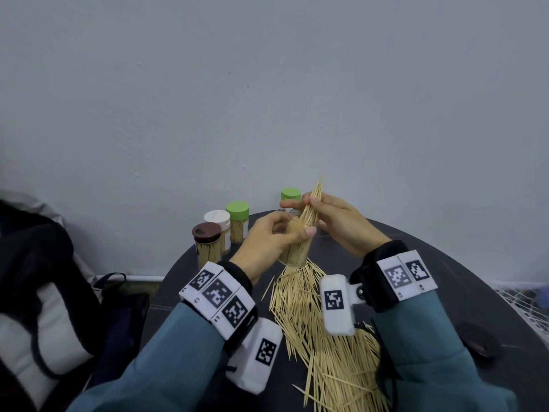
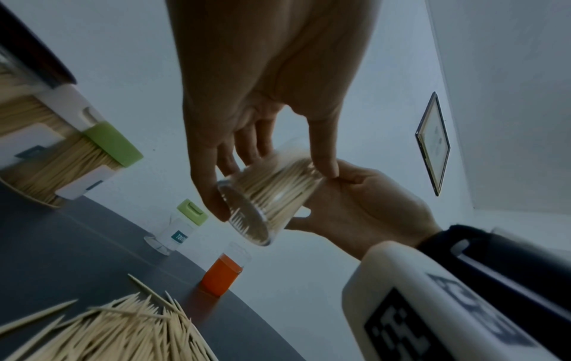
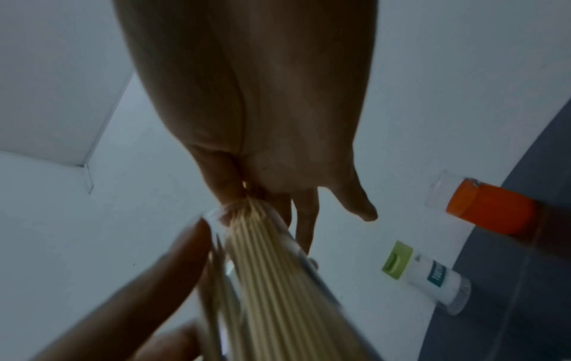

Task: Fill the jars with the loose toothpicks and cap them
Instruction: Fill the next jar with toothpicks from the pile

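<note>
The left hand curls its fingers and thumb round a clear jar already packed with toothpicks, holding it tilted above the surface. The right hand pinches a bundle of toothpicks with its lower ends at the jar's mouth and its tips fanning up past the fingers. In the right wrist view this meeting point is blurred, so how far the bundle sits inside the jar is hard to make out.

Just below the hands, a large heap of loose toothpicks spreads over the dark round surface toward the person, partly covered by both wrist cameras and teal sleeves.

At the far left edge of the surface stand 3 filled jars close together: one with a brown cap, one with a white cap and one with a green cap. Another green-capped jar stands behind the hands, mostly hidden in the head view; the left wrist view shows its label reading "TOOT", the rest cut off. An orange-capped jar stands upside down on its cap near it. A dark round lid lies by the right sleeve.

The surface sits against a plain pale wall. A framed picture hangs on the wall, its content unreadable. Dark and white bags sit left of the surface.
</note>
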A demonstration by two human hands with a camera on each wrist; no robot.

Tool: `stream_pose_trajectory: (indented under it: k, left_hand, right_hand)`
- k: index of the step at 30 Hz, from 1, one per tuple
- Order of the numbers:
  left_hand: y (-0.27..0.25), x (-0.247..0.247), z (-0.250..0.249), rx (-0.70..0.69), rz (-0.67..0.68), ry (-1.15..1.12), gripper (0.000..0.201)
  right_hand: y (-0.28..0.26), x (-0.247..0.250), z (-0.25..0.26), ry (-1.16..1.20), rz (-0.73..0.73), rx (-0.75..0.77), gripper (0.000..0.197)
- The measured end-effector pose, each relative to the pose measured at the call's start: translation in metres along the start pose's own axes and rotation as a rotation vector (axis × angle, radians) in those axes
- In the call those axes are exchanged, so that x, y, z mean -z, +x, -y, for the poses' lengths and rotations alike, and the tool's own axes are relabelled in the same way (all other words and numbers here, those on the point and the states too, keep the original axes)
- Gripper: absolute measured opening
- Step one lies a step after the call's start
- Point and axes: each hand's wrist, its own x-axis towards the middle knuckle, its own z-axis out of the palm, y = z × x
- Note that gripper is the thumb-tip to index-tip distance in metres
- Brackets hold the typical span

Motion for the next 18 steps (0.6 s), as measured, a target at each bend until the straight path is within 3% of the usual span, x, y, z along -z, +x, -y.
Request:
stream_pose_trajectory:
  k: [5,10,18]
  left_hand:
    - [-0.0014,-0.0011,-0.0003,0.002,0.008,0.002,0.031]
    - [-0.0029,-0.0008,-0.001,-0.003,0.054,-0.003,0.045]
    - [-0.0062,-0.0024,-0.0013,0.014,0.108,0.053,0.03]
  right_hand:
    - [-0.0046,0.0063,-0.0028,-0.067,0.054,-0.109,0.031]
    - [-0.008,0.0057,0.0009,-0.093,0.115,-0.15,0.025]
    - [-0.0073,0.0119,0.0011,-0.016,0.146,-0.083,0.032]
